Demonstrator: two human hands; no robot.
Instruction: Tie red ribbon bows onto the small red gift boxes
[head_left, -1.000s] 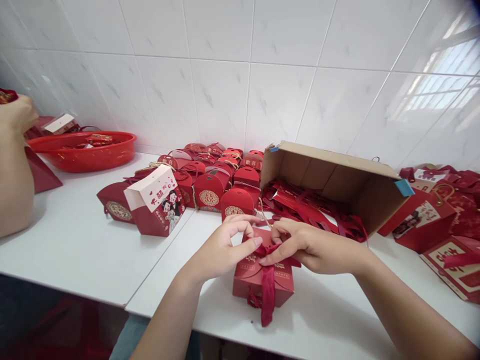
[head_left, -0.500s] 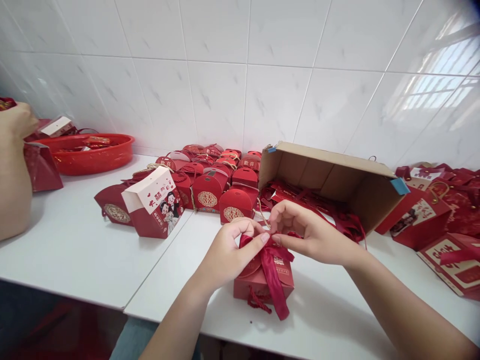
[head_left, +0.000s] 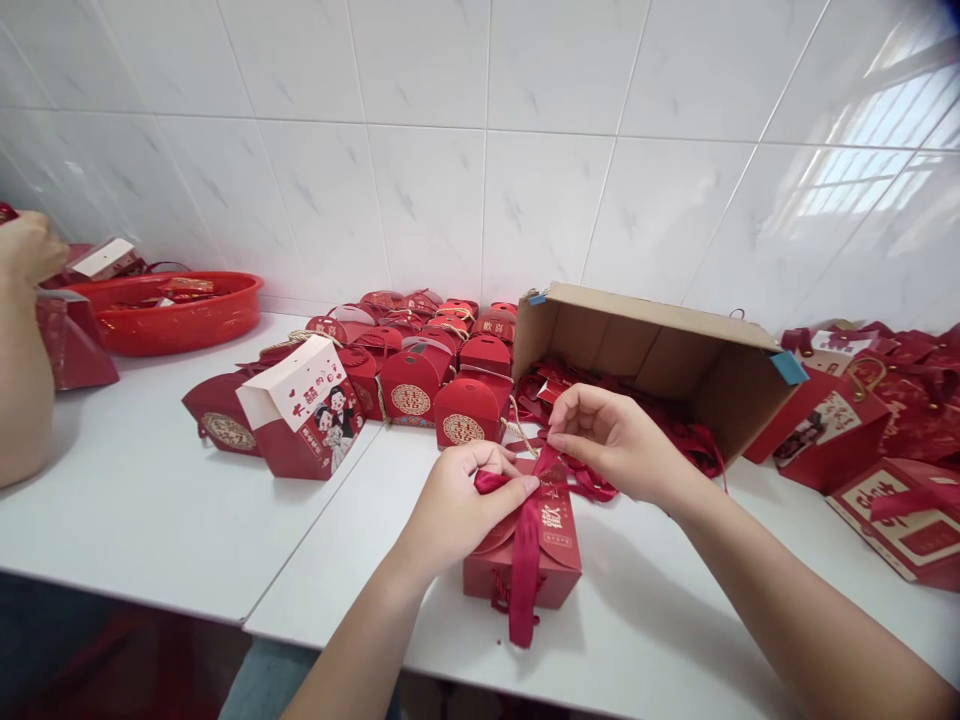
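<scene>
A red gift box [head_left: 551, 565] with gold lettering stands on the white table in front of me. A dark red ribbon [head_left: 524, 560] lies over its top, one tail hanging down the near side beside a twisted cord. My left hand [head_left: 469, 500] pinches the ribbon at the box's top, thumb pointing right. Just above and to the right, my right hand [head_left: 607, 440] is closed on another part of the ribbon between thumb and fingers. A loop of ribbon lies to the right, below that hand.
Several red boxes [head_left: 411, 392] crowd by the tiled wall. Behind my right hand a cardboard carton [head_left: 637, 318] lies on its side with red ribbons inside. More red boxes [head_left: 900, 515] stand right. At left are a red basin [head_left: 187, 325] and another person's hand [head_left: 34, 245].
My right hand has moved slightly up and right, drawing ribbon away from my left hand. The hanging tail has swung left, uncovering gold lettering. The other person's arm has shifted left.
</scene>
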